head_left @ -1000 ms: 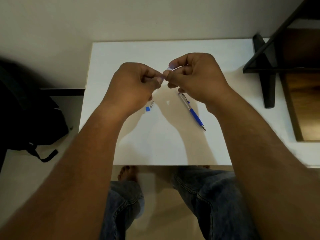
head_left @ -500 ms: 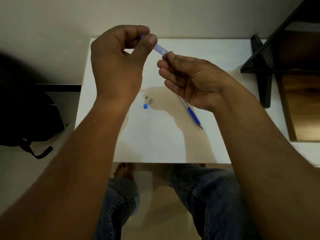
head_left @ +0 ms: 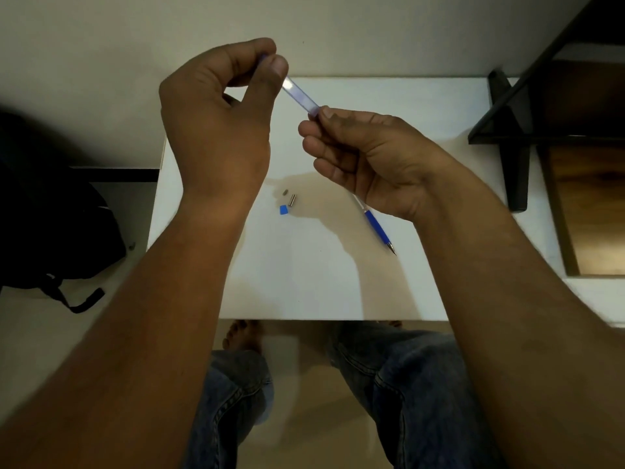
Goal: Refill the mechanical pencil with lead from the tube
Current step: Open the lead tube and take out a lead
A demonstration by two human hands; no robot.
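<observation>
White table (head_left: 304,282) | left hand (head_left: 216,120) fingers pinch lead tube (head_left: 301,94) | right hand (head_left: 368,160) fingers half-curled at tube's lower end

Two hands (head_left: 216,120), one lead tube (head_left: 301,96), one pencil (head_left: 377,226), one blue cap (head_left: 283,210), two small metal pieces (head_left: 292,199), one table (head_left: 304,282)

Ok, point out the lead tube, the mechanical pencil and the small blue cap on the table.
lead tube (head_left: 302,95): head view, middle of the clear barrel.
mechanical pencil (head_left: 377,226): head view, blue grip section.
small blue cap (head_left: 283,210): head view, its centre.

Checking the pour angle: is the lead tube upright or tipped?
Tipped: the tube slants down from the left hand to the right hand.
</observation>
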